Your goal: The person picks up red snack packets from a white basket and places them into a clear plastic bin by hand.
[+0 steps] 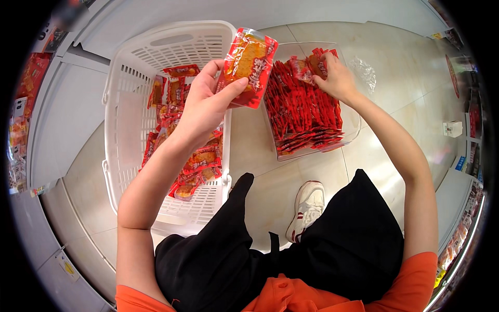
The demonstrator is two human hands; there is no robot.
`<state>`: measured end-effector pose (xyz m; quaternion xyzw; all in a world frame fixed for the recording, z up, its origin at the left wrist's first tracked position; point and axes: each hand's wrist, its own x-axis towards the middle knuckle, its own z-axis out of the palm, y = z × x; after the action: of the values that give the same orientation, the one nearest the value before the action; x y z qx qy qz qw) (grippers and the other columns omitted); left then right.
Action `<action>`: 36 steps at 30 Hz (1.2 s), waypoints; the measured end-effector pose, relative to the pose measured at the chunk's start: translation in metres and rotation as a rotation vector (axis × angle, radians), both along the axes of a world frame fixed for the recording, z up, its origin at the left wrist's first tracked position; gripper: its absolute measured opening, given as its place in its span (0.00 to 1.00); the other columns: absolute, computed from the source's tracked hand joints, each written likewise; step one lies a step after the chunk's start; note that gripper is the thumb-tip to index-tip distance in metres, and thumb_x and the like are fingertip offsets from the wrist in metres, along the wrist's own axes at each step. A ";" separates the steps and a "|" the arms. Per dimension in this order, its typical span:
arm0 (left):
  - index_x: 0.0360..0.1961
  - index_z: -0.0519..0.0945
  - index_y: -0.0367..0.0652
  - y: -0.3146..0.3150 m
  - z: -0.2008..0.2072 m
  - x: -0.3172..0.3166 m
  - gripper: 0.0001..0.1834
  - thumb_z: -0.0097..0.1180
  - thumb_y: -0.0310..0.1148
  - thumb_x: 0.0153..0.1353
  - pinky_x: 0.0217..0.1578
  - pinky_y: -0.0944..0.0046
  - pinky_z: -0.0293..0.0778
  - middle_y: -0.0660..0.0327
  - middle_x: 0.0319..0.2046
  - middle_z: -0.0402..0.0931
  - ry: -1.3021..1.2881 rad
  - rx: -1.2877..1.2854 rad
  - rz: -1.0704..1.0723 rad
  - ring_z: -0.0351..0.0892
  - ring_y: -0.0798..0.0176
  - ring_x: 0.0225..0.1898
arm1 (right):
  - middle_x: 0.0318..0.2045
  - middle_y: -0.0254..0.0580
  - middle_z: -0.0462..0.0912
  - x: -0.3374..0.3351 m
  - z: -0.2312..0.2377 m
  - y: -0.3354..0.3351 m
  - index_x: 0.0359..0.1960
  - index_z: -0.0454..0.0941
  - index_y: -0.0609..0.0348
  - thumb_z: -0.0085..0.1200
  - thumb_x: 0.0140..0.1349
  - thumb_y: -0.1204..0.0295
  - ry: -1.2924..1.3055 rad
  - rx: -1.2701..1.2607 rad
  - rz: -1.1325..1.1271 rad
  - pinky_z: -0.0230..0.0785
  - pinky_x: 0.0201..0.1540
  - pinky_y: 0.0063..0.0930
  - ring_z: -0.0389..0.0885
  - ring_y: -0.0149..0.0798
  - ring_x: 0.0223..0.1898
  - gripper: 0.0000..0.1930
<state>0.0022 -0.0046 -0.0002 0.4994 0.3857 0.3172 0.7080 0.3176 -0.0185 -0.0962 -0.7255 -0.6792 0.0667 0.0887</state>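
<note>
My left hand [210, 99] is closed on a red snack packet [250, 65] with a clear window showing orange-brown food, thumb on its front. The packet is held up between the basket and the bin. My right hand [337, 78] reaches to the far end of a clear plastic bin [355, 125], its fingers pinching a red packet [306, 70] at the top of the rows. Tightly packed red packets [304, 112] stand on edge in that bin. Loose packets of the same kind [200, 158] lie scattered in the white basket [127, 156], partly hidden by my left forearm.
A crumpled clear plastic wrapper [364, 73] lies on the tiled floor [387, 125] right of the bin. My white shoe [307, 208] is close to the bin's near side. White cabinets [65, 119] stand at the left, and stocked shelves [460, 234] line the right.
</note>
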 end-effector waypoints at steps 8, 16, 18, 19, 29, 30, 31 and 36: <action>0.51 0.66 0.37 0.000 0.000 -0.001 0.16 0.51 0.29 0.64 0.44 0.64 0.77 0.58 0.40 0.78 0.025 -0.016 0.005 0.80 0.67 0.39 | 0.31 0.40 0.79 -0.034 0.053 0.001 0.40 0.72 0.61 0.52 0.60 0.64 0.520 -0.018 0.018 0.70 0.34 0.28 0.77 0.34 0.28 0.13; 0.51 0.65 0.37 -0.002 -0.002 0.000 0.17 0.49 0.24 0.62 0.45 0.62 0.77 0.55 0.41 0.78 -0.015 -0.078 -0.143 0.80 0.65 0.40 | 0.30 0.34 0.79 -0.082 0.091 -0.001 0.46 0.72 0.66 0.58 0.59 0.60 1.299 -0.272 0.044 0.66 0.30 0.16 0.74 0.22 0.27 0.21; 0.52 0.64 0.36 -0.004 -0.003 0.003 0.17 0.49 0.24 0.62 0.46 0.61 0.77 0.55 0.41 0.78 -0.013 -0.071 -0.172 0.80 0.65 0.41 | 0.31 0.34 0.79 -0.090 0.095 -0.001 0.46 0.72 0.67 0.61 0.57 0.63 1.284 -0.335 0.040 0.65 0.29 0.16 0.74 0.22 0.27 0.22; 0.52 0.64 0.36 -0.005 -0.005 0.004 0.17 0.49 0.23 0.62 0.46 0.61 0.77 0.54 0.41 0.78 -0.023 -0.064 -0.184 0.80 0.64 0.41 | 0.31 0.32 0.79 -0.089 0.096 -0.001 0.46 0.72 0.65 0.64 0.54 0.66 1.303 -0.399 0.012 0.65 0.31 0.15 0.75 0.21 0.29 0.22; 0.59 0.59 0.34 -0.002 0.002 0.041 0.24 0.48 0.25 0.63 0.55 0.62 0.71 0.51 0.53 0.70 0.057 -0.023 -0.181 0.74 0.62 0.52 | 0.37 0.36 0.80 -0.042 0.100 0.000 0.42 0.76 0.61 0.55 0.62 0.65 1.322 -0.292 -0.107 0.69 0.43 0.23 0.77 0.27 0.37 0.13; 0.60 0.58 0.33 0.001 0.002 0.049 0.25 0.47 0.25 0.62 0.55 0.63 0.70 0.51 0.54 0.69 0.075 -0.035 -0.192 0.73 0.62 0.54 | 0.38 0.39 0.80 -0.026 0.103 0.002 0.42 0.76 0.63 0.54 0.62 0.66 1.259 -0.176 -0.120 0.69 0.41 0.24 0.77 0.29 0.37 0.14; 0.61 0.58 0.33 0.009 -0.004 0.056 0.26 0.47 0.25 0.62 0.56 0.65 0.69 0.50 0.58 0.64 0.099 -0.051 -0.252 0.68 0.62 0.57 | 0.38 0.40 0.80 -0.005 0.101 0.005 0.44 0.75 0.65 0.54 0.62 0.66 1.145 -0.132 -0.146 0.70 0.42 0.25 0.78 0.29 0.37 0.15; 0.62 0.58 0.32 0.034 -0.031 0.119 0.32 0.52 0.30 0.58 0.55 0.59 0.67 0.50 0.59 0.63 0.512 -0.042 -0.321 0.66 0.58 0.58 | 0.31 0.41 0.81 0.045 0.090 -0.014 0.40 0.77 0.67 0.55 0.59 0.69 0.731 -0.139 -0.240 0.75 0.33 0.25 0.80 0.30 0.32 0.13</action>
<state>0.1216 0.0290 -0.0311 0.6031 0.4740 0.0569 0.6390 0.3628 -0.0325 -0.0063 -0.7325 -0.5070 0.3558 0.2824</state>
